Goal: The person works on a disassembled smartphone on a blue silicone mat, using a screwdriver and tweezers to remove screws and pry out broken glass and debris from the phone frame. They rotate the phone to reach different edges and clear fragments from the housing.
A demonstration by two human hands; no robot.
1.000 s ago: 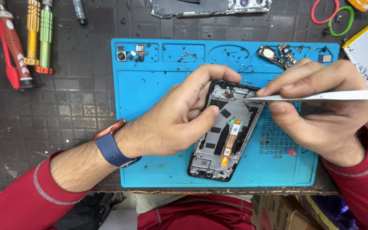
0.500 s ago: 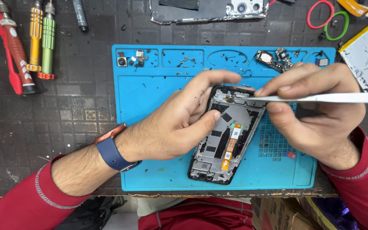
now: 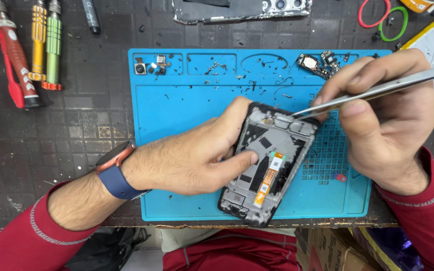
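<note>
An opened phone frame point(image 3: 272, 165) lies tilted on the blue repair mat point(image 3: 187, 105), its grey inner plate and an orange flex cable point(image 3: 268, 178) exposed. My left hand point(image 3: 197, 153) grips the frame from its left side, thumb pressed on the inner plate. My right hand point(image 3: 385, 120) pinches metal tweezers point(image 3: 372, 91), whose tip touches the frame's upper right corner.
Small screws, a camera module point(image 3: 140, 68) and a small circuit board point(image 3: 317, 62) lie in the mat's top trays. Red, yellow and green screwdrivers point(image 3: 36, 50) rest at the far left. A phone back cover point(image 3: 242, 9) sits beyond the mat; red and green rings point(image 3: 383, 17) lie at top right.
The tweezers' tip has stayed at the frame's top edge while both hands shifted slightly. My left thumb now presses lower on the inner plate.
</note>
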